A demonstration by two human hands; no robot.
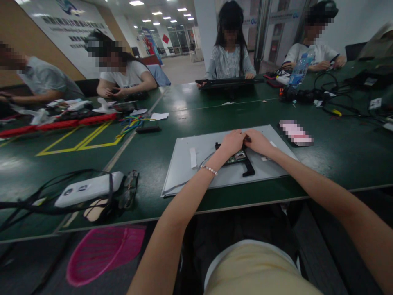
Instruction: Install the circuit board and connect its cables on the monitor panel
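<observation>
A flat light-grey panel, like the back of a display, lies before me on the green table. On its middle sits a black plastic bracket with a green circuit board in it. My left hand is closed over the bracket's far side, its fingertips hidden. Beside it, my right hand has its fingers pinched together at a small dark part, too blurred to name. The two hands meet there, nearly touching. A thin grey cable runs from the bracket beneath my left wrist.
A phone lies right of the panel. On the left are a white power bank with black cables, glasses and coloured wires. A pink basket stands below the table edge. Several people sit around; one holds a dark panel.
</observation>
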